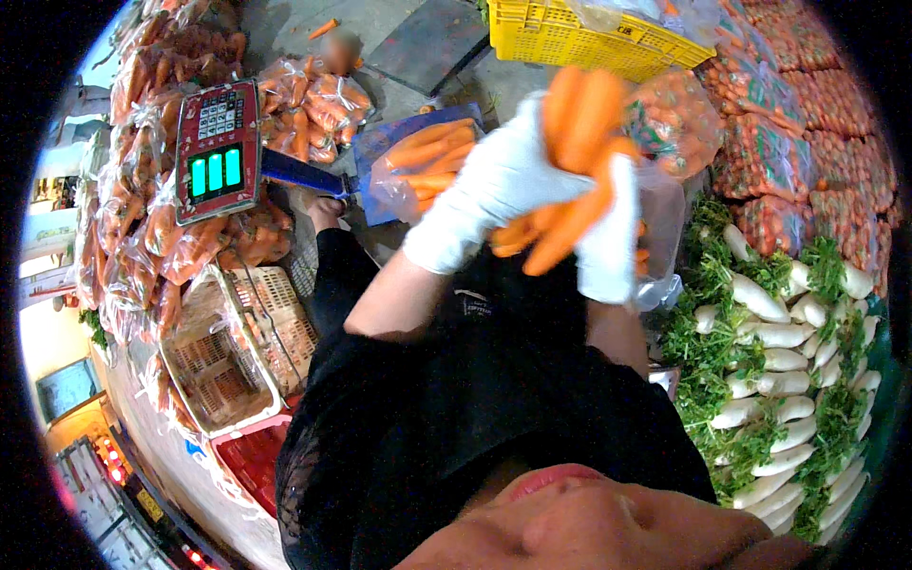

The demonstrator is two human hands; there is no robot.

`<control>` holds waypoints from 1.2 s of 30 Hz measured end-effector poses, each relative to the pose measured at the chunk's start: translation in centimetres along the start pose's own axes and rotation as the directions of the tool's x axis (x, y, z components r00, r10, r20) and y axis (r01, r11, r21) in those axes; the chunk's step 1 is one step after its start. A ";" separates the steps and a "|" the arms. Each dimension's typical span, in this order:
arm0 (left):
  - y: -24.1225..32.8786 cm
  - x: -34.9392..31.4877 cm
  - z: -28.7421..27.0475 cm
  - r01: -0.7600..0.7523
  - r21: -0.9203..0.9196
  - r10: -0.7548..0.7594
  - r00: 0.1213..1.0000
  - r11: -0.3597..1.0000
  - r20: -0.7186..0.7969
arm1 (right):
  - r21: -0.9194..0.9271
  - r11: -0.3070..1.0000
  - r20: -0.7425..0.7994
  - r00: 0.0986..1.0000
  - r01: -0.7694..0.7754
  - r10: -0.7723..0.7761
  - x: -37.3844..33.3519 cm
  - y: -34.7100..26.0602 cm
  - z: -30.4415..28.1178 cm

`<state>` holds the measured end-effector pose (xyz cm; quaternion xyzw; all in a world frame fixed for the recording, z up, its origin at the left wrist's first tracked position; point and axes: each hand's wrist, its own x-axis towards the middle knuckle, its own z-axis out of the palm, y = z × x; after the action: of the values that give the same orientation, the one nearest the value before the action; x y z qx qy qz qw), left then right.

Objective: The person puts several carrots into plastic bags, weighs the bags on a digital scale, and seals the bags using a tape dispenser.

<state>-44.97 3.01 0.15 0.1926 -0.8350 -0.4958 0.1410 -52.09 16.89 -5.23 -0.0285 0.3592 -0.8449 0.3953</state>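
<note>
Several orange carrots are bunched between my two hands, held up in front of my body and slightly blurred. My left hand, in a white glove, wraps round the bunch from the left. On the other side my right hand, also gloved in white, grips the lower carrots, its fingers partly hidden. Just left of my left hand, a clear bag of carrots lies on the blue pan of a scale. A clear plastic bag is beside my right hand.
At left stands the scale's red display, among heaped bags of carrots. Below it are a whitish crate and a red crate. A yellow crate sits ahead. White radishes and stacked carrot sacks fill the right.
</note>
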 end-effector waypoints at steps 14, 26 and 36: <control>-31.5 -2.0 -2.9 0.662 0.381 -0.761 0.519 0.646 0.389 | 0.318 0.694 0.099 0.750 -0.646 0.654 7.6 28.8 -7.9; -35.9 5.1 -5.0 0.538 0.316 -0.623 0.698 0.782 0.352 | 0.432 0.718 0.081 0.816 -0.546 0.572 16.0 31.2 -7.6; -30.2 -7.4 -9.4 0.100 0.965 -0.840 0.520 0.242 0.157 | 0.288 0.816 -0.201 0.801 -0.502 0.564 20.1 36.0 -3.9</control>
<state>-28.94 -13.99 -22.40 0.3098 -0.8285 -0.0330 -0.4653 -43.81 -10.14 -35.52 0.2366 0.3084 -0.7282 0.5645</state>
